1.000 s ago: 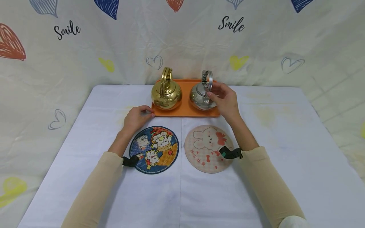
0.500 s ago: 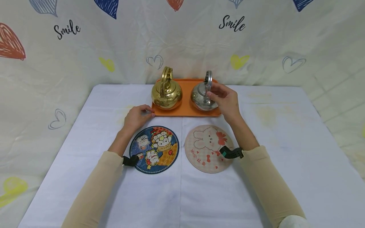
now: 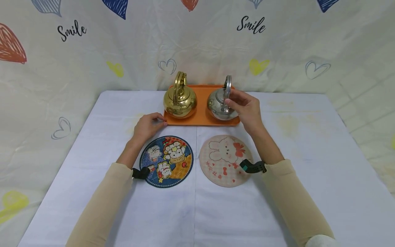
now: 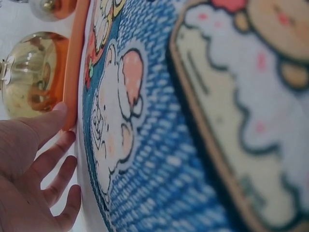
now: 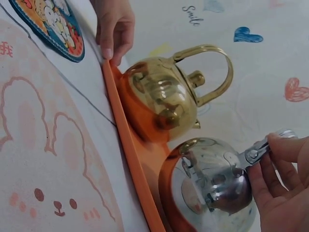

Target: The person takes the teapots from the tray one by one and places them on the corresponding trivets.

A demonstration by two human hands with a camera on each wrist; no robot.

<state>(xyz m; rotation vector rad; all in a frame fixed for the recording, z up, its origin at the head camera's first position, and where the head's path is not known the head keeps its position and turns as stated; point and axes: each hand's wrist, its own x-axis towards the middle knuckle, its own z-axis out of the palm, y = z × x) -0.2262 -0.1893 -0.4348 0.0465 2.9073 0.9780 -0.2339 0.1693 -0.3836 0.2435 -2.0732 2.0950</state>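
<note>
Head view, upper centre: one round gold metal kettle, one round silver metal kettle, two altogether; one rectangular orange tray. Centre: one circular blue printed mat, one circular pale pink printed mat, two altogether; left hand, right hand, two; two black wristbands.

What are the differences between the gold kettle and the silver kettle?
The gold kettle is yellowish, while the silver kettle is grey.
No hand holds the gold kettle; the right hand pinches the silver kettle by its handle.
In the head view, the gold kettle is left of the silver kettle.
Both have shiny, round bodies and arched handles.
</note>
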